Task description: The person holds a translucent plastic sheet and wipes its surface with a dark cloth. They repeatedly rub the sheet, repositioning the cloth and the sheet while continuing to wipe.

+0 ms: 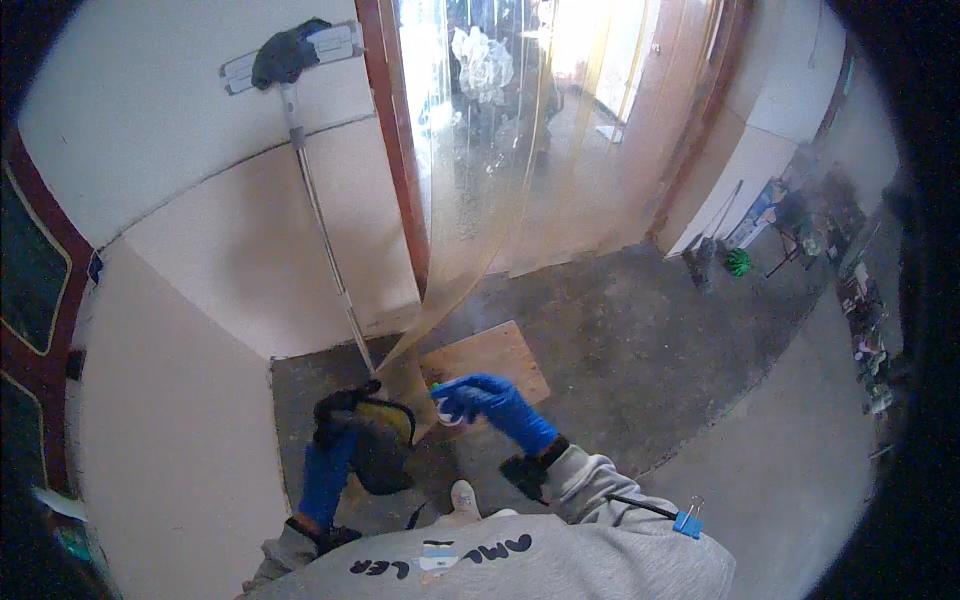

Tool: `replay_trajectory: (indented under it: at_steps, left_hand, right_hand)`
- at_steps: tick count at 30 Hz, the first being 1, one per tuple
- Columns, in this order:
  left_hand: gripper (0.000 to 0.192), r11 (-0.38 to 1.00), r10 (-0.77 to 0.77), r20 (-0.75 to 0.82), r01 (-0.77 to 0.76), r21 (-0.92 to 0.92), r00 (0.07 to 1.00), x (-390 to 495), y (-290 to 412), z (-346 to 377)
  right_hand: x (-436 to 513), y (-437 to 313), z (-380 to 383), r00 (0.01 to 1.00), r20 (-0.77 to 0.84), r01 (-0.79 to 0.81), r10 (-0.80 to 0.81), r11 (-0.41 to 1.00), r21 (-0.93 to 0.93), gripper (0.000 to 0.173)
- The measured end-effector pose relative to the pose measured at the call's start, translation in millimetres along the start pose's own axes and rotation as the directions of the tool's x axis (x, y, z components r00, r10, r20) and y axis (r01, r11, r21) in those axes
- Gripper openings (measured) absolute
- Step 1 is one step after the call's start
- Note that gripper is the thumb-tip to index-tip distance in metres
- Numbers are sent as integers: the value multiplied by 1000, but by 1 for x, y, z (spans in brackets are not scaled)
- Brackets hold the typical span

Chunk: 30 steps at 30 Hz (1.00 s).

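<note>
My right hand (499, 409), in a blue glove, has its fingers closed around a small white object (449, 417) with a green end; the fingers cover most of it. Blurred at the left is my left hand (330, 461), also gloved in blue. Its fingers are hidden by the black upper edge of a dark bag (379, 457), which it appears to hold. Something yellow (382, 414) shows at the bag's top. Beyond both hands, a wooden board (495, 356) lies on the floor.
A flat mop (322, 232) leans head-up against the wall, with a dark cloth on its head. Clear plastic strips (480, 202) hang in the doorway. At the right stand a green ball (738, 262) and household clutter (862, 322). My shoe (464, 498) shows below.
</note>
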<state>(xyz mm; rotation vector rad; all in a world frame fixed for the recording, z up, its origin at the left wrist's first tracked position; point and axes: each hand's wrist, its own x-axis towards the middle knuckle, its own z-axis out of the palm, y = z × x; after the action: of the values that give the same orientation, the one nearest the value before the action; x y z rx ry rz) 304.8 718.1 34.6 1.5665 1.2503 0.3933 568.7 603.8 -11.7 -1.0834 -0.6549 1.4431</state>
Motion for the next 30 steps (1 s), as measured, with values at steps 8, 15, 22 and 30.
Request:
replay_trajectory:
  at_steps: [8,15,22,30]
  left_hand:
    - [27,857,327,106,-247,-453,939,25,95,56]
    - [31,857,355,385,-132,-498,852,-18,87,41]
    - [35,753,509,524,-58,-655,683,-75,86,11]
    - [29,807,591,547,-420,-416,594,-76,75,4]
  right_hand:
    - [-27,-137,87,662,299,659,-687,345,-668,46]
    - [-59,-98,126,562,252,543,-788,121,-831,46]
    - [-91,-74,156,566,148,597,-811,280,-752,30]
    - [-121,-50,161,543,-377,448,-751,638,-625,37]
